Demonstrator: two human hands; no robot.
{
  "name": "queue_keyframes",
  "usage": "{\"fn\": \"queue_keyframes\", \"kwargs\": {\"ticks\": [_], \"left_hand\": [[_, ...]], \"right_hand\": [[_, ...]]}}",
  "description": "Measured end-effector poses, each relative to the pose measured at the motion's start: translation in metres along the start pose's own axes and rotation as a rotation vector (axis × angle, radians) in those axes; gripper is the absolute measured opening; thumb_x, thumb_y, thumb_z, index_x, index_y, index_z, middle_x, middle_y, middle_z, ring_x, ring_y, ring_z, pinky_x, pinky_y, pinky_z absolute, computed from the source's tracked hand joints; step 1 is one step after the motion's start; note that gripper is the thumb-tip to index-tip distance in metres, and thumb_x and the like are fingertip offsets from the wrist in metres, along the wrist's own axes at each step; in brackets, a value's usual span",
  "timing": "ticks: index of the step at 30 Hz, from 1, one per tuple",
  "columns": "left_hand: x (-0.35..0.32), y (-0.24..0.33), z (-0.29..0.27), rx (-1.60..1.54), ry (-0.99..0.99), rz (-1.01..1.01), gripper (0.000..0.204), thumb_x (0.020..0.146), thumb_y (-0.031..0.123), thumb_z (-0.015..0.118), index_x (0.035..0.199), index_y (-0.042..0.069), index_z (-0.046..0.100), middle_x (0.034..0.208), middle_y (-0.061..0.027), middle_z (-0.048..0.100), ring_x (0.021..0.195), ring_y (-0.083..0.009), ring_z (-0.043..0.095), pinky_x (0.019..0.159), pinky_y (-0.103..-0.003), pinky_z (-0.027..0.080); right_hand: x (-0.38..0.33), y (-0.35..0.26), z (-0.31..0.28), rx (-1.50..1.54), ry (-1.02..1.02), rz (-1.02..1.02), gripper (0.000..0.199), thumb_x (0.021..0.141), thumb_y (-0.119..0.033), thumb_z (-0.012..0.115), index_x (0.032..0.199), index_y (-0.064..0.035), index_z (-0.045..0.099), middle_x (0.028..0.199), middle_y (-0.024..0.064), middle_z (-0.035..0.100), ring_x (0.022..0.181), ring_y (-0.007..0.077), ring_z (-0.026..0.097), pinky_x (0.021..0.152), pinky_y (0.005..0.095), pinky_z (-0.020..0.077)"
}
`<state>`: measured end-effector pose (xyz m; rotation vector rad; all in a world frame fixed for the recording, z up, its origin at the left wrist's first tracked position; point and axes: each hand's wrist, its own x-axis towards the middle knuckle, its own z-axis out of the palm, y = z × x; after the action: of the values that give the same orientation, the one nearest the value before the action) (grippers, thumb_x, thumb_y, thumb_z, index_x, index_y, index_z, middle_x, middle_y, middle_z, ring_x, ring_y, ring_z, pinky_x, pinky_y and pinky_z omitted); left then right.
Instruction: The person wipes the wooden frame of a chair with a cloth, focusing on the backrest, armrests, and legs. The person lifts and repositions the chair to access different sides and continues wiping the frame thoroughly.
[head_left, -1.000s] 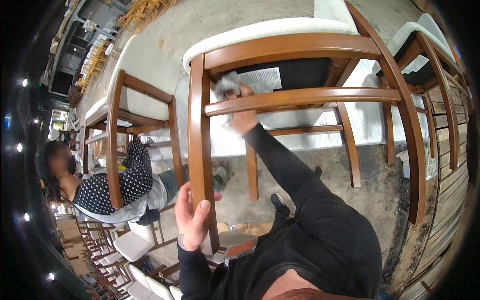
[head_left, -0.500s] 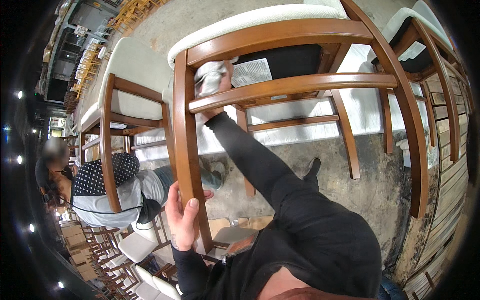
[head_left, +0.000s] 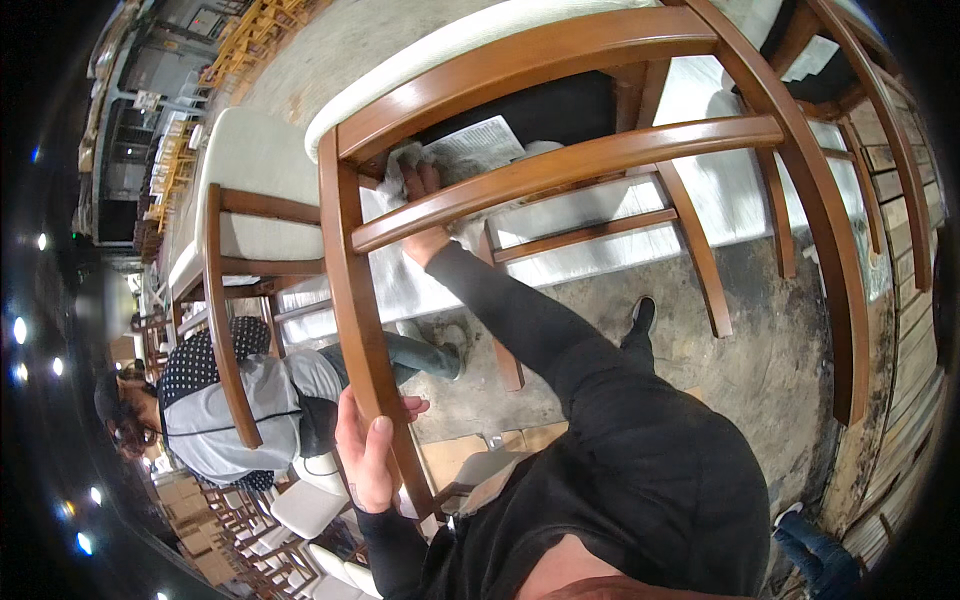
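Left hand [head_left: 368, 455] grips a wooden chair's leg [head_left: 362, 330]; right hand [head_left: 425, 215] presses a grey cloth [head_left: 455, 160] under its seat rail. A loosened grip could tip the chair.

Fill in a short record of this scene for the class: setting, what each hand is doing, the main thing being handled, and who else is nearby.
setting: workshop floor with many wooden chairs
main thing: wooden chair with brown frame and pale cushion, tipped toward the camera
left hand: grips the chair leg near its lower end
right hand: reaches through the frame, pressing a pale cloth against the wood under the seat
nearby: second chair to the left; another person crouched beside it
floor: grey concrete
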<state>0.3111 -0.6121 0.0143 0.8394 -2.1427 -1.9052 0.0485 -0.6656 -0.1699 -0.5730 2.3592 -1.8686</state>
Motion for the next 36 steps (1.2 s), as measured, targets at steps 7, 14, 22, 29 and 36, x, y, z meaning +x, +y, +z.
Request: {"fn": "queue_keyframes", "kwargs": {"ticks": [7, 14, 22, 29, 36], "left_hand": [[-0.004, 0.001, 0.005, -0.053, 0.016, -0.016, 0.058, 0.094, 0.026, 0.061, 0.138, -0.005, 0.038, 0.105, -0.0243, 0.067, 0.096, -0.0341, 0.068, 0.089, -0.041, 0.051], [-0.003, -0.005, 0.004, 0.035, 0.048, 0.017, 0.062, 0.095, 0.037, 0.06, 0.139, -0.003, 0.04, 0.1, -0.0237, 0.067, 0.089, -0.0359, 0.069, 0.084, -0.044, 0.053], [-0.002, 0.0, 0.01, 0.114, 0.067, 0.025, 0.065, 0.095, 0.042, 0.06, 0.136, -0.003, 0.041, 0.097, -0.0237, 0.066, 0.086, -0.0349, 0.069, 0.083, -0.045, 0.056], [-0.003, -0.001, 0.005, 0.115, 0.069, 0.004, 0.069, 0.093, 0.043, 0.063, 0.138, -0.005, 0.04, 0.099, -0.0241, 0.067, 0.089, -0.0351, 0.069, 0.086, -0.045, 0.054], [-0.001, -0.006, 0.008, 0.001, 0.069, -0.023, 0.074, 0.091, 0.039, 0.064, 0.143, -0.006, 0.035, 0.101, -0.0251, 0.067, 0.092, -0.035, 0.069, 0.085, -0.044, 0.052]], "right_hand": [[0.012, 0.013, 0.026, 0.387, 0.639, -0.221, 0.05, 0.102, -0.032, 0.05, 0.144, -0.0061, 0.04, 0.146, 0.0077, 0.047, 0.135, 0.0205, 0.045, 0.107, 0.0369, 0.0407], [-0.023, 0.09, 0.015, 0.61, 0.301, -0.277, 0.043, 0.105, -0.036, 0.041, 0.133, -0.0057, 0.052, 0.128, 0.012, 0.059, 0.118, 0.0319, 0.058, 0.097, 0.0482, 0.0478], [-0.025, 0.065, 0.021, 0.313, 0.108, -0.187, 0.056, 0.075, -0.008, 0.066, 0.129, 0.0006, 0.054, 0.141, 0.0293, 0.045, 0.139, 0.0447, 0.035, 0.117, 0.0483, 0.0274], [-0.034, 0.104, 0.041, 0.416, 0.236, 0.217, 0.038, 0.09, -0.02, 0.062, 0.124, -0.0047, 0.056, 0.131, 0.0197, 0.051, 0.126, 0.0363, 0.045, 0.105, 0.0475, 0.0385], [-0.113, 0.199, -0.009, -0.5, -0.134, -0.458, 0.021, 0.08, -0.021, 0.061, 0.098, -0.0097, 0.065, 0.126, 0.0126, 0.056, 0.128, 0.0331, 0.047, 0.113, 0.0552, 0.0304]]}}
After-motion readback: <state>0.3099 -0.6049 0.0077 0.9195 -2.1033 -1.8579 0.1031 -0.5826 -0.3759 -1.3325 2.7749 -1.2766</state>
